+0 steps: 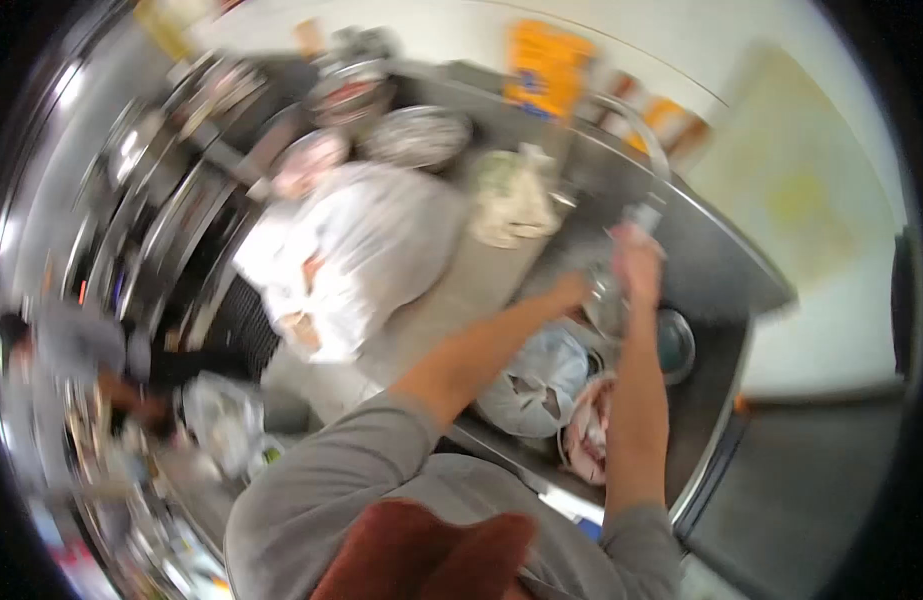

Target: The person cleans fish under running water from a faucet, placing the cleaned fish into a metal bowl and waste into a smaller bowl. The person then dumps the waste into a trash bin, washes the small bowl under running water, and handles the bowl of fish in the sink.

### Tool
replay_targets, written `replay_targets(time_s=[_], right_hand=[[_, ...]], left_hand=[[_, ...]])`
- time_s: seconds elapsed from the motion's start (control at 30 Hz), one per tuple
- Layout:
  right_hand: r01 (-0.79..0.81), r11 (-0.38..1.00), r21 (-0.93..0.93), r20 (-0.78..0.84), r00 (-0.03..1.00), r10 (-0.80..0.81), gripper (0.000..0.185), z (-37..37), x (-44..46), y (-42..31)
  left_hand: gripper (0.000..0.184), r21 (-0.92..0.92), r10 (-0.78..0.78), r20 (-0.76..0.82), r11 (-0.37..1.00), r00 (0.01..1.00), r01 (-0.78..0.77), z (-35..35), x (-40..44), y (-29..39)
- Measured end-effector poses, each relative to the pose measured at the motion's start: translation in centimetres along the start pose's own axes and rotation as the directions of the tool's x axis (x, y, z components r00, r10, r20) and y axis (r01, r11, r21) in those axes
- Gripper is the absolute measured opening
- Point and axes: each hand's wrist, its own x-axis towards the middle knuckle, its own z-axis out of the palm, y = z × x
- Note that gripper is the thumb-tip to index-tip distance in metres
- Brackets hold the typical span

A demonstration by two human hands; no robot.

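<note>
Although blur softens its outline, we see the shiny metal vessel (606, 303) in the sink (726, 250), its long axis seemingly twelve to six, at about four o'clock from our left hand (573, 290), just beside it, and seven from our right hand (636, 264). We cannot tell whether either hand's fingers are clamped. The faucet (655, 152) arches at twelve o'clock from the right hand.
</note>
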Motion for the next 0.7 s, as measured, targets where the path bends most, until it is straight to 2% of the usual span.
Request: replay_targets(time_s=[0.03,0.07,0.1,0.13,0.2,0.23,0.3,0.33,0.4,0.43,0.5,0.53,0.57,0.6,0.63,0.7], right_hand=[[0.017,0.999,-0.051,-0.016,1.000,-0.018,0.039,0.1,0.0,0.6],[0.006,1.000,0.012,0.016,1.000,-0.006,0.038,0.1,-0.7,0.2],[0.015,0.996,0.084,0.071,0.997,-0.021,0.037,-0.2,-0.2,1.1],[0.027,0.991,0.134,0.055,0.998,-0.035,0.035,0.3,0.4,2.0],[0.081,0.972,0.221,-0.022,0.997,-0.078,0.034,1.3,0.9,3.6],[0.087,0.972,0.220,0.003,0.996,-0.090,0.034,1.6,0.4,2.7],[-0.043,0.995,0.088,0.023,0.999,0.041,0.034,0.7,-1.0,0.4],[-0.048,0.988,0.145,0.064,0.997,0.039,0.035,0.4,-0.3,1.3],[-0.035,0.985,0.166,0.105,0.994,0.018,0.033,-0.3,0.3,1.9],[-0.024,0.981,0.192,0.150,0.989,-0.005,0.032,-0.4,0.6,2.3],[0.025,0.970,0.242,0.092,0.995,-0.049,0.030,0.2,0.2,2.9],[0.072,0.956,0.284,0.028,0.996,-0.084,0.028,0.4,-0.2,3.2],[0.076,0.954,0.289,0.021,0.996,-0.085,0.028,-0.3,0.1,4.2],[0.110,0.980,0.165,0.110,0.986,-0.129,0.024,-1.9,0.5,6.0],[0.154,0.987,0.039,0.201,0.967,-0.159,0.022,-3.4,0.4,7.8],[0.365,0.890,-0.272,0.158,0.930,-0.333,0.018,-4.9,-1.0,10.9]], left_hand=[[0.039,-0.025,-0.090,-0.022,0.996,0.996,0.090,1.6,0.2,-0.3],[0.046,-0.287,-0.349,0.069,0.890,0.935,0.354,-0.4,0.3,1.6],[0.054,-0.573,-0.600,0.162,0.589,0.784,0.570,-2.7,0.4,3.6],[0.061,-0.739,-0.780,0.235,0.245,0.580,0.628,-4.8,0.7,5.4],[0.062,-0.847,-0.788,0.237,0.119,0.569,0.518,-5.3,0.3,6.4],[0.062,-0.878,-0.793,0.235,0.076,0.563,0.473,-6.0,0.0,6.8],[0.066,-0.868,-0.736,0.252,0.115,0.628,0.483,-8.8,-1.5,8.9],[0.066,-0.870,-0.737,0.255,0.108,0.626,0.482,-8.6,-1.8,9.2],[0.074,-0.609,-0.689,0.043,0.556,0.724,0.565,-8.4,-2.1,9.7],[0.074,-0.609,-0.689,0.040,0.557,0.723,0.565,-7.8,-2.1,9.5],[0.066,-0.359,-0.556,-0.212,0.809,0.804,0.465,-7.4,-2.9,9.1],[0.066,-0.354,-0.554,-0.213,0.812,0.805,0.465,-7.2,-3.0,9.0],[0.069,-0.194,-0.456,-0.239,0.888,0.858,0.418,-8.7,-4.1,9.3],[0.072,-0.031,-0.348,-0.243,0.936,0.906,0.351,-9.6,-5.1,9.6],[0.072,-0.029,-0.335,-0.241,0.941,0.911,0.338,-9.8,-5.7,9.5],[0.069,0.264,-0.064,-0.320,0.952,0.945,0.154,-10.8,-6.8,9.0]])
